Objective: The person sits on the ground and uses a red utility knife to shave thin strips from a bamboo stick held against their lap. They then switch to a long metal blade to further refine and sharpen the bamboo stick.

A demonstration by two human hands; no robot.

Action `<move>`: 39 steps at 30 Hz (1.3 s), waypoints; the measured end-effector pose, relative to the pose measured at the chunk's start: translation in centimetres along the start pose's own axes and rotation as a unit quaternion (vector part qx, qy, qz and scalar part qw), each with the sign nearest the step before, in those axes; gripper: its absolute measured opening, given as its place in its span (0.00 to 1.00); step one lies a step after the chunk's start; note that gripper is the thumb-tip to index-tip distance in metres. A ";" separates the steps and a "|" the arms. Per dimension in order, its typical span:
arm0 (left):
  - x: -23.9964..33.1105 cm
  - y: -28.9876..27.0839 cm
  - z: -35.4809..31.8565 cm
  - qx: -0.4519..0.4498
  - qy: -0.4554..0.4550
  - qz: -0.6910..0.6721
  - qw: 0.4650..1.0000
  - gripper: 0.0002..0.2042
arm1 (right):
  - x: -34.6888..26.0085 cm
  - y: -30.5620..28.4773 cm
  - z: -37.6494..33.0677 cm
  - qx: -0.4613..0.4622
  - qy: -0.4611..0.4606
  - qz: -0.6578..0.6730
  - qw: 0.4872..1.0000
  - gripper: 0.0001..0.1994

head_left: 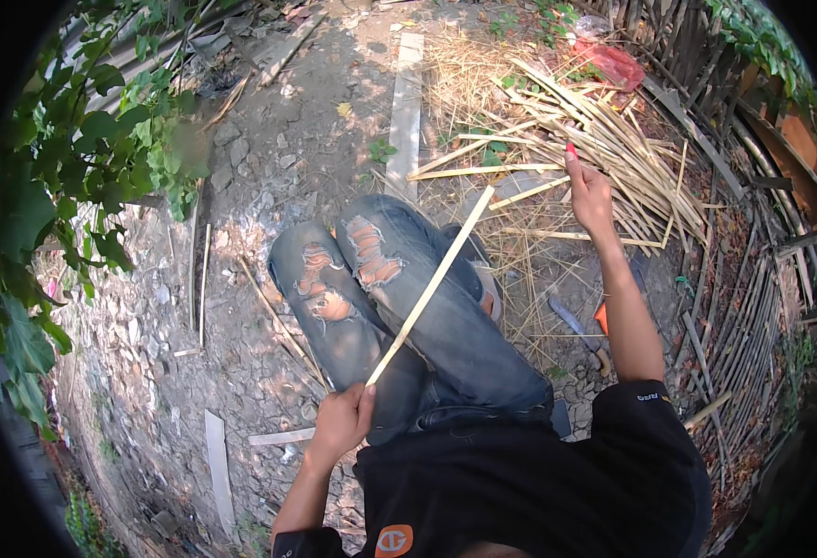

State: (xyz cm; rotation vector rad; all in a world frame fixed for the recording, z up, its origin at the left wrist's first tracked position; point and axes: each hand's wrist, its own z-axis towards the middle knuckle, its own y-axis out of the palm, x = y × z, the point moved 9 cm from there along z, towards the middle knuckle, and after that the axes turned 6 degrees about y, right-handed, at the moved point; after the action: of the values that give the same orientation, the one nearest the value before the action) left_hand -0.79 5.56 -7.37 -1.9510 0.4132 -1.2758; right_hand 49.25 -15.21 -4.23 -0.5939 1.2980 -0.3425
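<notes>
Pale wood, likely light, stiff yet springy — I'd take the strip point(432, 284) by its middle; it slants over the jeans point(483, 344), its lower end pinched in the left hand point(341, 423). From here I count one held strip, one knife point(571, 321), one heap point(618, 153) too tangled to number — and can't tell whether the right hand point(592, 200) grips anything

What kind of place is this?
Probably an outdoor yard: there's rough, bare grey-brown earth, broad green leaves hanging at the left, and a heap of long, pale yellow, wooden-looking strips.
</notes>
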 end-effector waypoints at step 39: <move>0.2 -0.1 0.7 -0.015 0.009 -0.046 0.999 0.16 | -8.8 5.0 -15.2 -0.202 -0.164 -0.155 0.953 0.28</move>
State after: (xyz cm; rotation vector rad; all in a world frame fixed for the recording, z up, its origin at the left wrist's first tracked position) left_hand -0.12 5.79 -7.36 -2.0050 0.3589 -1.3538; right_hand 31.91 -9.63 -2.46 -1.1585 0.9528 -0.2205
